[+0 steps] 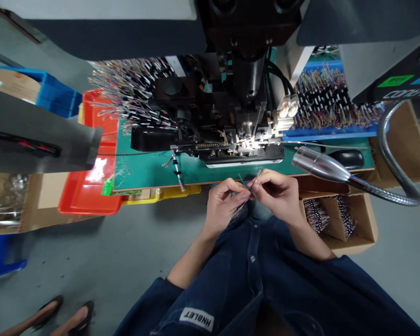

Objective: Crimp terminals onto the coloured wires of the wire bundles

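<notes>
A small bunch of thin coloured wires (241, 207) is pinched between my two hands, just in front of the bench edge. My left hand (226, 203) has thumb and fingers closed on the wires, and one green strand sticks up above it. Fingertips of my right hand (275, 192) pinch the same bunch from the other side, touching the left fingertips. Beyond the hands stands a black crimping-type machine (231, 112), its working spot (247, 144) brightly lit. A short black-and-white cable piece (178, 172) with frayed wire ends lies on the green mat (149, 172).
A metal gooseneck lamp (322, 165) reaches in from the right, near a black computer mouse (348, 159). Wire bundles fill a blue tray (336, 134) and a divided cardboard box (367, 224). Red bins (87, 193) stand left. Another person's feet (70, 319) show at lower left.
</notes>
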Tool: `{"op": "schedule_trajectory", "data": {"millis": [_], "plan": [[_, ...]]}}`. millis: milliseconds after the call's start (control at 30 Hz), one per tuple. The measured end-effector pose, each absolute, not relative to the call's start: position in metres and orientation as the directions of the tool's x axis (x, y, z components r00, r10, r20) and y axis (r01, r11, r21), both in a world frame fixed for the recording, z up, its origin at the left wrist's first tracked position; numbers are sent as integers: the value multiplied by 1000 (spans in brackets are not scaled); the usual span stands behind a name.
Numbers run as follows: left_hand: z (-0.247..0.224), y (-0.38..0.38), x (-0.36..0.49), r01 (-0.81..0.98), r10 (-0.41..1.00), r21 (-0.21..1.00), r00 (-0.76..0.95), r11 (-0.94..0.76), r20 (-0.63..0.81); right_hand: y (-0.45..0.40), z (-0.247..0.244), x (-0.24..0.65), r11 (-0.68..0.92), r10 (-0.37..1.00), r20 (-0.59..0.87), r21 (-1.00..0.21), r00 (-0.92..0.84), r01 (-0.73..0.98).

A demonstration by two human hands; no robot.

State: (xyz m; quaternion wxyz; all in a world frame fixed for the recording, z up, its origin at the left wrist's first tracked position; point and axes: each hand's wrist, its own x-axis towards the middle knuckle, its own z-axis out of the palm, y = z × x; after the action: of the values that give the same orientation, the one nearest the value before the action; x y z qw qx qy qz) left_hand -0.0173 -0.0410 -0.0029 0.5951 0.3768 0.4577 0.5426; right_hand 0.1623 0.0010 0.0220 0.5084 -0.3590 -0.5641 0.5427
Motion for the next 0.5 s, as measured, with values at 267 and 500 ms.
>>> {"op": "schedule_trajectory", "data": {"millis": [267,500], "plan": [[5,-41,-17,-175,987,972,36,158,-154,9,32,166,100,981,119,-987,-151,-129],[2,-37,-20,-267,982,946,79,184,-169,9,25,173,161,919,197,-978,-341,-129]]}}
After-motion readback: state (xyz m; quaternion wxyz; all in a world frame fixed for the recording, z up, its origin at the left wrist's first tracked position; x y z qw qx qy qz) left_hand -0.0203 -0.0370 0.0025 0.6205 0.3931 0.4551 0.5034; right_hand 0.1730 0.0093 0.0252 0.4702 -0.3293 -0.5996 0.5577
